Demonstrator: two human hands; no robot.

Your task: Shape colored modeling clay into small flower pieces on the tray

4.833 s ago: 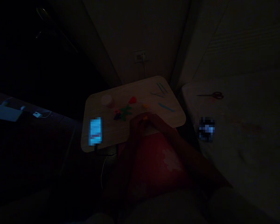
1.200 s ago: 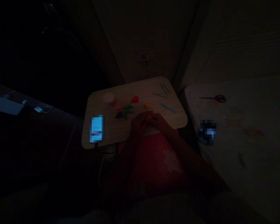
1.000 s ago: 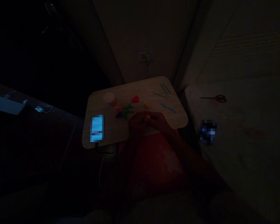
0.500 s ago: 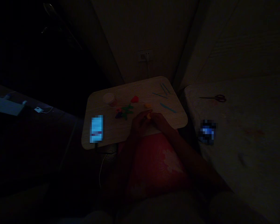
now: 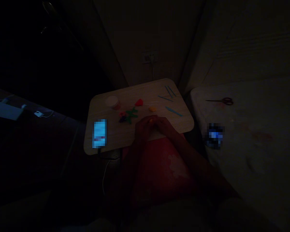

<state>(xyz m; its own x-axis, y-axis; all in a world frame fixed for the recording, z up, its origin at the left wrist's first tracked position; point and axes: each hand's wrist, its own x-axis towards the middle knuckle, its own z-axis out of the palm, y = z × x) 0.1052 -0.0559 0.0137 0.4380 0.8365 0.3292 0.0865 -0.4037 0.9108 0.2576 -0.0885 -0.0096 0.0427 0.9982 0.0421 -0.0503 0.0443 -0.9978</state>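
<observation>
"Fingers first: how do they stand in the head view?"

"Those of the left hand (image 5: 142, 128) and the right hand (image 5: 165, 126) are drawn in narrow, meeting around a small orange piece (image 5: 151, 120) held between them over the near side of the table (image 5: 116, 137). Which hand bears more of the grip I cannot tell; it is too dark."

"What looks done?"

"By my judgement, some shaping: a green piece (image 5: 131, 114) with spread arms lies left of the hands, a pink piece (image 5: 122, 113) and a dark piece (image 5: 122, 119) close by it, and a red piece (image 5: 139, 102) farther back. Whether they touch is hard to make out."

"And left?"

"Work on the small orange piece, I'd say, since it sits in the fingers. A second orange piece (image 5: 152, 109) lies just beyond the hands, too dim to call finished. A blue blade-like tool (image 5: 174, 111) and three thin sticks (image 5: 168, 91) rest to the right, none in hand. How much more remains, nothing shows."
</observation>
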